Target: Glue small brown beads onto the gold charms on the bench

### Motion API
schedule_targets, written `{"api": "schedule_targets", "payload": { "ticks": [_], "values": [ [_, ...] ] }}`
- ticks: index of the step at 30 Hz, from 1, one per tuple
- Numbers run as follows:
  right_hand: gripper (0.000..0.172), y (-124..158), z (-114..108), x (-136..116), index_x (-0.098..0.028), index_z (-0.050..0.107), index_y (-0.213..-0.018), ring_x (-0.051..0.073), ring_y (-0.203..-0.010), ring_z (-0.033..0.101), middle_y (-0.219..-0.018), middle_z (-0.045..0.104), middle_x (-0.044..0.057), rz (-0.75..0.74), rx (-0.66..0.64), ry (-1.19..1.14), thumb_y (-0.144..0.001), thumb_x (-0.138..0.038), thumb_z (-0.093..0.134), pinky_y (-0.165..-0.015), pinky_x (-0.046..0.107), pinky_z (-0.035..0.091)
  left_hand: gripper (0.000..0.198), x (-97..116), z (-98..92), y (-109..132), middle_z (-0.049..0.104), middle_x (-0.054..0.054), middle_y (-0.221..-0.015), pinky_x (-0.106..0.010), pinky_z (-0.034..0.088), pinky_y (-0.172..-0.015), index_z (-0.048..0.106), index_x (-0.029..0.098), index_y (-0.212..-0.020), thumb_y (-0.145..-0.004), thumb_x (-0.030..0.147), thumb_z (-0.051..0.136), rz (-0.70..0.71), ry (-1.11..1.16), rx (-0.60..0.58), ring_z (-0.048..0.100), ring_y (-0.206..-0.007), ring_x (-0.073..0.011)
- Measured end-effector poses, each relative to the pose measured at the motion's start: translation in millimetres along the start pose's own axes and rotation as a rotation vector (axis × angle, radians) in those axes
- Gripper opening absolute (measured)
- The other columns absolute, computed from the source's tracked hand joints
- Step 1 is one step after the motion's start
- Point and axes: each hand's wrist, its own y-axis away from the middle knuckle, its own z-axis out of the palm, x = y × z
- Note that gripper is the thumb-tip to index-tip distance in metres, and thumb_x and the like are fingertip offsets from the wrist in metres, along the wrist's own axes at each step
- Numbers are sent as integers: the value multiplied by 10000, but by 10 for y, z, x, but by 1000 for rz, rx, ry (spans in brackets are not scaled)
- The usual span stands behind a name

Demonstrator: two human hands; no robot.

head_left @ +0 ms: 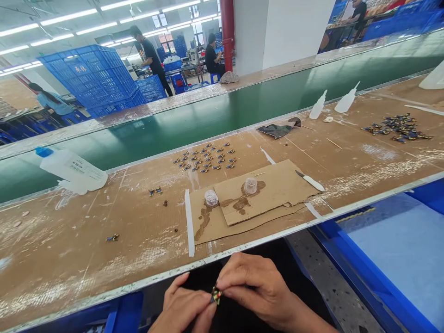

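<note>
Just below the table's front edge, my left hand (187,307) pinches a small painted figurine (216,296) with blue, yellow and red on it. The thumb and fingertips of my right hand (255,284) close on its upper end, where a dark bit shows; I cannot make out whether that is a separate part. Beyond my hands lies a stained cardboard sheet (274,203) with two small clear cups, one a capped-looking white cup (211,198) and the other a clear cup (250,186). Several similar figurines (208,158) stand in loose rows behind the cardboard.
A white-handled knife (312,181) rests on the cardboard's right edge. A large bottle (74,167) lies tilted at left; two squeeze bottles (318,105) stand at right, near a figurine pile (398,127). A green conveyor belt (194,122) runs behind. Blue bins (385,273) sit below the table.
</note>
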Motion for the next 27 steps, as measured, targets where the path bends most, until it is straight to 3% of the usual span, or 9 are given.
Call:
{"api": "schedule_targets", "payload": {
  "ticks": [3, 8, 13, 20, 27],
  "values": [
    [127, 0, -3, 2, -124, 638, -932, 72, -727, 611, -783, 663, 56, -23, -6, 27, -813, -110, 593, -668, 156, 506, 88, -47, 19, 53, 672, 75, -600, -312, 544, -853, 625, 260, -781, -847, 298, 580, -32, 24, 11, 612, -492, -77],
    [114, -10, -5, -3, -115, 633, -920, 69, -724, 603, -771, 655, 52, -51, 0, 58, -819, -104, 580, -668, 154, 501, 121, -49, -2, 84, 669, 93, -605, -300, 530, -903, 648, 276, -768, -846, 234, 564, -122, 36, -40, 621, -496, -67],
    [106, -19, -4, -15, -116, 631, -914, 65, -702, 598, -758, 656, 53, -68, 9, 70, -825, -108, 574, -651, 151, 498, 125, -20, -19, 80, 668, 99, -609, -315, 514, -937, 658, 283, -784, -833, 209, 571, -126, 51, -79, 633, -510, -70],
    [105, -12, -24, -16, -131, 636, -907, 71, -688, 601, -751, 659, 48, -64, -2, 90, -825, -118, 572, -642, 155, 504, 399, -123, 15, 174, 665, 77, -591, -306, 607, -746, 542, 321, -1211, -843, 167, 541, -159, 120, -118, 638, -483, -115],
    [119, 1, -34, -11, -125, 634, -918, 70, -693, 591, -761, 656, 50, -75, -15, 124, -819, -104, 571, -644, 155, 493, 626, -242, 42, 255, 661, 65, -566, -232, 596, -549, 309, 293, -1407, -843, 136, 532, -226, 126, -123, 637, -460, -126]
  ]
}}
